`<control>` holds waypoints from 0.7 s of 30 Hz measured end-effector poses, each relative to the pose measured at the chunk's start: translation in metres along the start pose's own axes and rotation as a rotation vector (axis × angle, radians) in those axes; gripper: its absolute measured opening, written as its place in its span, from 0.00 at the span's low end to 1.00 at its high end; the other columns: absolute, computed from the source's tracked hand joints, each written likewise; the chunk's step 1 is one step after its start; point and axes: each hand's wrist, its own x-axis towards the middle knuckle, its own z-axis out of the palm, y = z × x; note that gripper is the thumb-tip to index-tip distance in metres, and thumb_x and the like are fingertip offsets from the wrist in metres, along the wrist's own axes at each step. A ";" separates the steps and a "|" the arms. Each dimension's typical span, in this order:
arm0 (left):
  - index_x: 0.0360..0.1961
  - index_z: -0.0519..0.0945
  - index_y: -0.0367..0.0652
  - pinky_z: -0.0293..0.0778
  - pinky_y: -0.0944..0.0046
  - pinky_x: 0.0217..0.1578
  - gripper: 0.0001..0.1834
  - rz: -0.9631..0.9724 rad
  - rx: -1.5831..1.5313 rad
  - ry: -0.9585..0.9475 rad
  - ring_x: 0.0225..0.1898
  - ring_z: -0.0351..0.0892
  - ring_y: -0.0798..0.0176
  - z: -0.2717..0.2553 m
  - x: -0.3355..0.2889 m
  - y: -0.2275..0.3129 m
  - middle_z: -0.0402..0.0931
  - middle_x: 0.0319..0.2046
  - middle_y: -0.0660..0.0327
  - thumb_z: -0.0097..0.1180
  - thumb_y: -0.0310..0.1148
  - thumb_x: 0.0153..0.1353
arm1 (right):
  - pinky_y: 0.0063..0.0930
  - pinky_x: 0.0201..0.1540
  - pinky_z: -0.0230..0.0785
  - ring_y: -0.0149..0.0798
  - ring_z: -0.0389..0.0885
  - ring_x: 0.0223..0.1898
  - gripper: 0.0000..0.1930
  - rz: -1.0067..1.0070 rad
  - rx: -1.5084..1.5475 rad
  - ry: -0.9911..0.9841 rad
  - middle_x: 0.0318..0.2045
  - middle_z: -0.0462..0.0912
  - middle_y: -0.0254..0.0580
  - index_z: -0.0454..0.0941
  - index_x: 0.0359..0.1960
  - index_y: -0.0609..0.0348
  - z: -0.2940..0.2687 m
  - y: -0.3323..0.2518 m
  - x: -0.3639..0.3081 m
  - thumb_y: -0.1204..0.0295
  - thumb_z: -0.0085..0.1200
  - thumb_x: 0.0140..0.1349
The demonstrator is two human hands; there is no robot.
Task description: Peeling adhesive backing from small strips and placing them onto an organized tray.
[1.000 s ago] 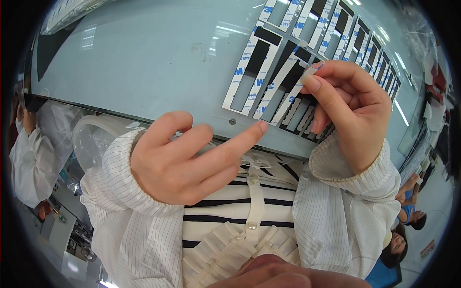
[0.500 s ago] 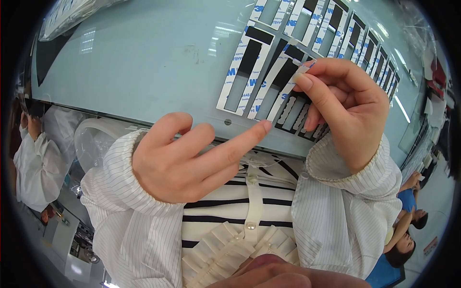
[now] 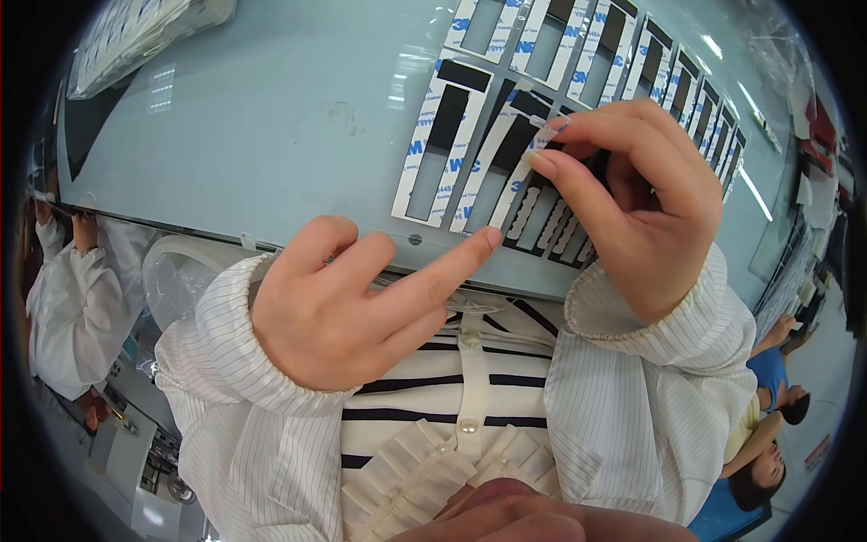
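Note:
My right hand [image 3: 637, 181] pinches the upper end of a white adhesive-tape strip [image 3: 545, 135] with blue print between thumb and index finger. The strip belongs to a black frame-shaped piece [image 3: 515, 140] lying on the glass table. My left hand [image 3: 361, 298] holds nothing. One of its fingers is stretched out, its tip at the near end of that piece, while the others are bent and apart. A similar taped frame [image 3: 442, 149] lies just to the left. Under my right hand are black strips with wavy-edged pale pieces [image 3: 537, 221], partly hidden.
Rows of similar taped frames [image 3: 601, 54] run along the far right of the glass table [image 3: 271, 135]. A plastic-wrapped stack [image 3: 144, 36] stands at the far left. A white rounded chair part [image 3: 172, 262] is below the table edge. Other people sit at both sides.
The table and frames sit slightly further left and lower in view. My right hand has shifted left with them, still pinching the strip. My left hand has barely moved.

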 end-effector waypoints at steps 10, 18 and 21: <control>0.15 0.68 0.46 0.61 0.68 0.26 0.16 0.011 -0.004 -0.002 0.19 0.60 0.69 0.002 0.002 0.000 0.82 0.55 0.69 0.65 0.34 0.45 | 0.13 0.20 0.49 0.16 0.62 0.19 0.08 -0.011 0.019 0.028 0.33 0.84 0.33 0.85 0.35 0.62 0.007 0.009 0.000 0.82 0.68 0.53; 0.15 0.68 0.46 0.62 0.68 0.27 0.16 0.002 -0.002 -0.005 0.19 0.60 0.69 0.001 -0.003 0.003 0.82 0.56 0.68 0.66 0.34 0.44 | 0.14 0.21 0.49 0.16 0.62 0.19 0.08 -0.036 -0.004 0.039 0.33 0.83 0.33 0.85 0.35 0.62 0.010 0.005 -0.002 0.83 0.68 0.53; 0.15 0.69 0.46 0.62 0.68 0.28 0.15 0.002 0.007 -0.001 0.19 0.60 0.69 0.001 -0.003 0.004 0.82 0.56 0.69 0.66 0.34 0.44 | 0.14 0.21 0.56 0.19 0.67 0.20 0.08 -0.072 -0.027 0.041 0.33 0.83 0.35 0.85 0.35 0.62 0.009 0.005 -0.002 0.81 0.69 0.53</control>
